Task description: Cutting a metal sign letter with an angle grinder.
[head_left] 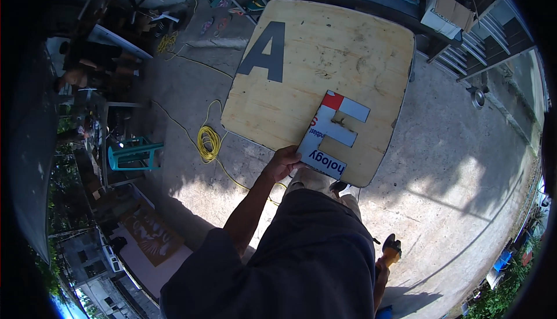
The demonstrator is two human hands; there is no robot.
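Observation:
My left hand (284, 163) pinches the near left corner of a flat letter-shaped cut-out (328, 127), with thumb on top. The cut-out is pale blue-white with a red patch and printed lettering, and has a ragged notch at its middle. It is over the near part of a wooden tabletop (354, 46); whether it rests there I cannot tell. Another letter cut-out (268, 52), dark grey, lies flat at the tabletop's far left. Low at my right side, my right hand (381, 269) is closed around a yellow-orange tool (392, 252) with a dark rounded head, partly hidden.
A coiled yellow cord (209, 143) lies on the concrete floor left of the table, its line running toward my feet. Beyond it stands a teal plastic stool (134, 153). A person (87, 66) is at the far left. A cardboard box (449, 14) sits at the far right.

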